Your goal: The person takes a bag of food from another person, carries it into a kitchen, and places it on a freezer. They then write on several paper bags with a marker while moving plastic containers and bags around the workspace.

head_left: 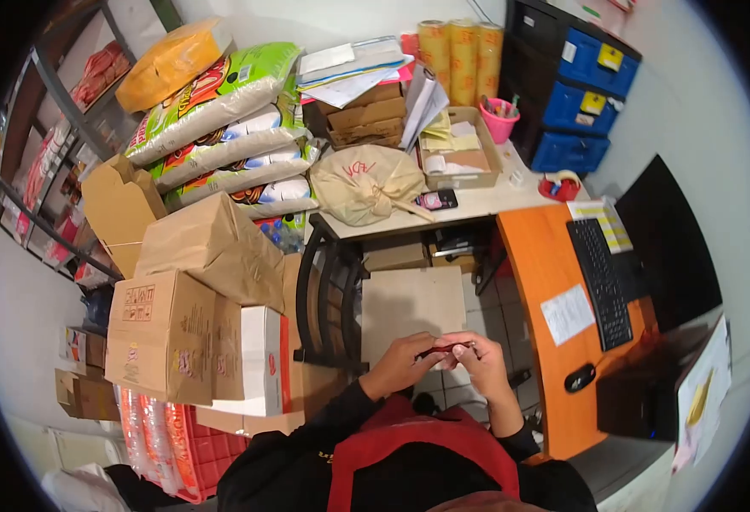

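Note:
My left hand [399,363] and my right hand [484,365] meet in front of my red apron [417,435]. Between them is a slim, dark red and black object [440,349], gripped by the fingers of both hands. It is too small and too covered by the fingers to tell its exact kind. The hands are above the floor, touching neither the orange desk [545,367] on the right nor the boxes on the left.
A dark chair [319,299] stands left of my hands. Beyond it are cardboard boxes [157,341] and stacked rice sacks [221,102]. The back table holds a cloth bag [366,183] and a phone [437,200]. A keyboard [598,282] and mouse [580,378] lie on the desk.

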`<state>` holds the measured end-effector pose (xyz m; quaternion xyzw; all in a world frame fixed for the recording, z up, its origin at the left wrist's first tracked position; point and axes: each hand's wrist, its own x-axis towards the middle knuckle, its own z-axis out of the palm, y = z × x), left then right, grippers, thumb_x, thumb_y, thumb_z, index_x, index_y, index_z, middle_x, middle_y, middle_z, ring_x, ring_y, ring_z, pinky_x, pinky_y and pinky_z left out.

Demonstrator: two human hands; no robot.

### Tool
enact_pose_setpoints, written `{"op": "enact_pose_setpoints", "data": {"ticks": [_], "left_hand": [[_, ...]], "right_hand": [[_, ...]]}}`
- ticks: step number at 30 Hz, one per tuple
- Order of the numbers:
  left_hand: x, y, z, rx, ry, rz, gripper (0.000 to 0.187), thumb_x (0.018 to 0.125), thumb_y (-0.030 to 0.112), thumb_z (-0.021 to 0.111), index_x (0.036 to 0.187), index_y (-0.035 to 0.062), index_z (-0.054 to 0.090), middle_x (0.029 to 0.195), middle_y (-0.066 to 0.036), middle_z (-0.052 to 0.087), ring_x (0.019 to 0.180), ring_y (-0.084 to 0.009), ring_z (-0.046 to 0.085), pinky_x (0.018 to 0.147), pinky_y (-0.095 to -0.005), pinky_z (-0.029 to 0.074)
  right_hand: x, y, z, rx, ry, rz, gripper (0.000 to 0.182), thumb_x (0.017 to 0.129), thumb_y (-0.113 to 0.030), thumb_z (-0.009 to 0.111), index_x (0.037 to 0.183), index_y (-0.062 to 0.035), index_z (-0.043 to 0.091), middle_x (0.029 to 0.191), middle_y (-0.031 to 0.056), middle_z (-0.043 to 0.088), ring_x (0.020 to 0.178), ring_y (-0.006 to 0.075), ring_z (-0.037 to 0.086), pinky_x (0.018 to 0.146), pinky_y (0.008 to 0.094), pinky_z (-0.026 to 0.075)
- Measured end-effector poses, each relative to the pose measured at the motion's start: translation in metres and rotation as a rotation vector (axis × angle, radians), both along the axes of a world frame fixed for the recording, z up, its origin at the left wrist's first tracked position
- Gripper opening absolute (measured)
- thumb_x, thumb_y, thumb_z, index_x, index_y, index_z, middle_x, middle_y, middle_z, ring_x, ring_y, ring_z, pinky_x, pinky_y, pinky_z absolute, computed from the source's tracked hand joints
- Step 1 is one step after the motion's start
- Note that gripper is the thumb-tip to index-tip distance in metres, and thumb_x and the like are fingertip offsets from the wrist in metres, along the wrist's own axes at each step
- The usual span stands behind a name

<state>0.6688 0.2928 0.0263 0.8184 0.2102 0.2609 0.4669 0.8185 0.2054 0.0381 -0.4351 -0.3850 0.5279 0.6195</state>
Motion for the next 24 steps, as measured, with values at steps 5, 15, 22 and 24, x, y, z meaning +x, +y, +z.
{"op": "enact_pose_setpoints", "data": {"ticks": [5, 15, 22, 24], "left_hand": [[0.044, 0.123, -0.077, 0.24, 0.067, 0.033, 0.039, 0.076, 0.017, 0.063, 0.111, 0.0031, 0.05, 0.107, -0.018, 0.052, 0.101, -0.0329, 0.049, 0.086, -0.0378, 0.039], [0.103, 0.361, -0.249, -0.302, 0.986, 0.944, 0.082, 0.065, 0.045, 0.068, 0.125, -0.0032, 0.04, 0.128, -0.022, 0.042, 0.121, -0.0323, 0.038, 0.101, -0.0375, 0.028], [0.127, 0.416, -0.342, -0.612, 1.018, 0.524, 0.094, 0.068, 0.066, 0.052, 0.135, 0.0037, 0.026, 0.14, -0.019, 0.024, 0.131, -0.0323, 0.016, 0.107, -0.0418, 0.009], [0.15, 0.388, -0.272, -0.359, 1.004, 0.609, 0.091, 0.07, 0.065, 0.05, 0.134, 0.0029, 0.029, 0.139, -0.019, 0.025, 0.131, -0.0335, 0.016, 0.108, -0.0411, 0.006]], "right_hand": [[0.07, 0.061, -0.002, 0.11, -0.147, -0.429, 0.032, 0.088, -0.03, 0.05, 0.091, 0.0017, 0.054, 0.087, 0.011, 0.06, 0.065, 0.0126, 0.056, 0.056, 0.0235, 0.047], [0.191, 0.157, 0.012, 0.204, 0.405, -0.779, 0.024, 0.089, -0.02, 0.051, 0.102, -0.0006, 0.052, 0.085, 0.0107, 0.061, 0.058, 0.0091, 0.053, 0.051, 0.0188, 0.045], [0.282, 0.227, -0.023, 0.104, 0.019, -0.773, 0.031, 0.09, -0.027, 0.047, 0.107, -0.0007, 0.05, 0.088, 0.0115, 0.061, 0.057, 0.0111, 0.053, 0.055, 0.0224, 0.044], [0.329, 0.262, -0.039, 0.094, -0.106, -0.708, 0.031, 0.09, -0.026, 0.048, 0.106, 0.0002, 0.051, 0.088, 0.0122, 0.061, 0.059, 0.0126, 0.054, 0.057, 0.0233, 0.045]]}}
